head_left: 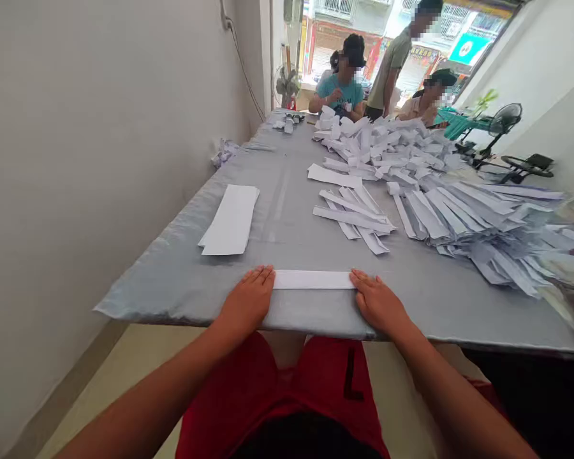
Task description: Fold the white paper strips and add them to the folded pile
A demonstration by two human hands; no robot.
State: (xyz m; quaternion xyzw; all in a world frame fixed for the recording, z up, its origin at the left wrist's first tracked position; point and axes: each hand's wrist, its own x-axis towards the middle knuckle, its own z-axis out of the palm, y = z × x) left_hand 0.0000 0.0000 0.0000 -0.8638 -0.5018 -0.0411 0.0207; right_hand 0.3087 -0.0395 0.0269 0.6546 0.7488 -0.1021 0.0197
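A folded white paper strip [314, 280] lies flat along the table's front part, between my two hands. My left hand [249, 296] rests on its left end, fingers stretched out and lying flat, covering that end. On the right end my right hand [377, 301] presses down with flat fingers, its thumb near the strip's lower edge. Beyond my left hand is a stack of flat white paper sheets [232, 220]. A small loose pile of folded paper strips [356, 217] lies ahead of my right hand, with a wider white piece [335, 174] just behind it.
The grey covered table [287, 312] runs along a white wall on the left. Large heaps of folded strips [463, 213] and curled paper [387, 143] cover its right and far parts. Several people [344, 86] are at the far end. Part of another person shows at the right edge.
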